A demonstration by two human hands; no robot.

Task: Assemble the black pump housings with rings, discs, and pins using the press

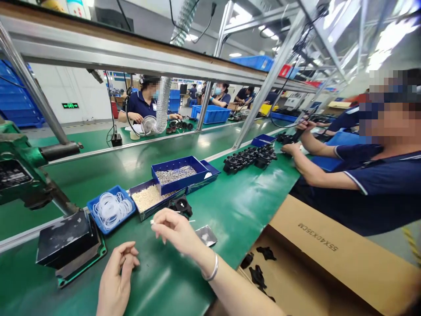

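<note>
My right hand (pixel 174 230), with a silver bangle on the wrist, pinches a small white piece (pixel 152 222) at its fingertips above the green bench. Lower left, my left hand (pixel 117 276) hovers with loosely curled fingers, and nothing shows in it. Just behind the right hand sits a black moulded part (pixel 181 205), partly hidden by the fingers. Beyond it are a bin of small cream-coloured pieces (pixel 147 197) and a blue bin of metal pins (pixel 179 174). A blue tray (pixel 107 229) holds clear tubing rings (pixel 112 210). A small metal dish (pixel 206 235) lies right of my hand.
A green machine (pixel 19 162) and its black base block (pixel 66 239) stand at left. Rows of black parts (pixel 250 158) lie farther along the bench. A co-worker (pixel 362 171) works at right, beside an open carton (pixel 319 237) with black parts inside. A metal shelf frame (pixel 141 66) crosses above.
</note>
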